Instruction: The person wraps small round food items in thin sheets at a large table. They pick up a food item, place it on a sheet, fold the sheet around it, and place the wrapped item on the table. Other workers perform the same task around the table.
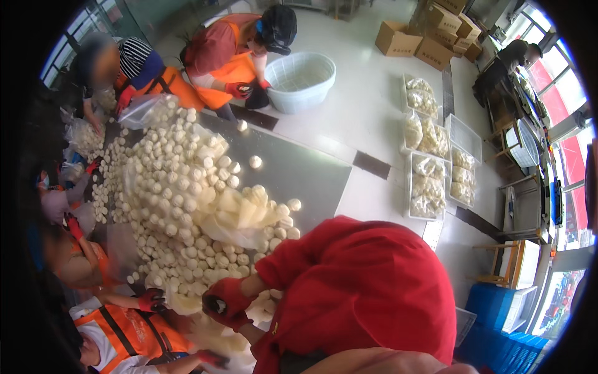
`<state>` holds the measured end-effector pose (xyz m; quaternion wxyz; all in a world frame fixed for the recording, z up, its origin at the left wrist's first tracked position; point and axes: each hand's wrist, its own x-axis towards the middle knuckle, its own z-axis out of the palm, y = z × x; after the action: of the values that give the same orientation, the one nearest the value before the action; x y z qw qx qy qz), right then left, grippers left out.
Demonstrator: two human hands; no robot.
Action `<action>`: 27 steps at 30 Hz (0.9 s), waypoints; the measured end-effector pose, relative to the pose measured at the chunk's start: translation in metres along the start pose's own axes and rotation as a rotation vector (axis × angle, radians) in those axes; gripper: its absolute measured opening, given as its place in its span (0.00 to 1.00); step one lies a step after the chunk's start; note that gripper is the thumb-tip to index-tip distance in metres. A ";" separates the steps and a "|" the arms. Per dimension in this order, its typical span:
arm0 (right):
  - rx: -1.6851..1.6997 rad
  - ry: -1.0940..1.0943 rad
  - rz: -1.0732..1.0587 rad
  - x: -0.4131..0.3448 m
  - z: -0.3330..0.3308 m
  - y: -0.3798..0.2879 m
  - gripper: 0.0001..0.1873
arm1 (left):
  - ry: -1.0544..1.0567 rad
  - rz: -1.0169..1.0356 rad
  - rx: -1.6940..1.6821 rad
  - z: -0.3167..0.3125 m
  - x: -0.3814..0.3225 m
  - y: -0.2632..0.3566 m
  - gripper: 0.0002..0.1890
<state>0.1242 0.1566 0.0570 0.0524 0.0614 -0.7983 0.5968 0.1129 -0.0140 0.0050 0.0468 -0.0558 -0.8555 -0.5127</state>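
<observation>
My right hand (229, 294) and my left hand (232, 320), both in red gloves with dark palms, are together near the table's lower edge. A small pale piece (220, 306) shows against the dark fingers of my right glove; its exact shape is unclear. My left hand is just below and touching, its fingers mostly hidden. Beyond my hands, a large heap of round, pale, bun-like pieces (182, 201) covers much of the metal table (303, 163). Cream-coloured sheets and clear plastic (243, 210) lie on the heap.
Co-workers in orange aprons stand around the table, one gloved co-worker's hand (152, 300) close left of mine. A pale plastic tub (301, 84) stands beyond the table. Trays of filled bags (427, 184), cardboard boxes (397, 39) and blue crates (490, 304) stand to the right.
</observation>
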 end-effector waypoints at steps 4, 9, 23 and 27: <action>0.194 -0.137 0.032 -0.009 -0.026 -0.003 0.27 | 0.046 0.027 -0.010 -0.020 0.022 -0.017 0.31; 0.002 -0.014 -0.243 -0.007 -0.071 -0.013 0.24 | 0.031 0.075 -0.071 -0.020 0.042 -0.024 0.30; -0.149 -0.501 0.001 0.041 -0.028 0.040 0.41 | 0.119 -0.170 -0.522 0.045 0.019 -0.045 0.24; -0.142 -0.381 -0.040 0.027 -0.019 0.012 0.33 | 0.071 0.048 -0.064 0.034 0.009 -0.064 0.29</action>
<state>0.0957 0.1771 0.0554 -0.0836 0.1851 -0.8326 0.5153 0.0938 -0.0136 -0.0657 0.0877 -0.0594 -0.8350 -0.5400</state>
